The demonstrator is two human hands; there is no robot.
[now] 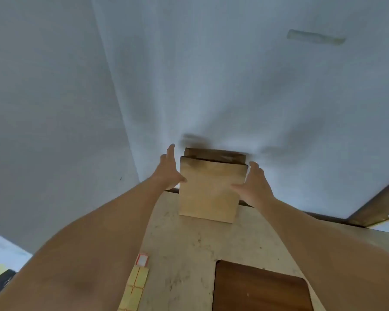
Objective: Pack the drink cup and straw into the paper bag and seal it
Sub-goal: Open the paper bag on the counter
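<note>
A pale, scuffed desk (189, 254) runs up to a white wall (211, 75). A dark brown board (261, 288) lies on the near part of the desk. At the far edge, against the wall, the paper bag (209, 189) stands upright with its mouth open. The left hand (169, 171) and right hand (254, 187) flank the bag, fingers spread flat, thumbs touching its front. A strip of yellow stickers (136, 286) lies beside the left forearm.
</note>
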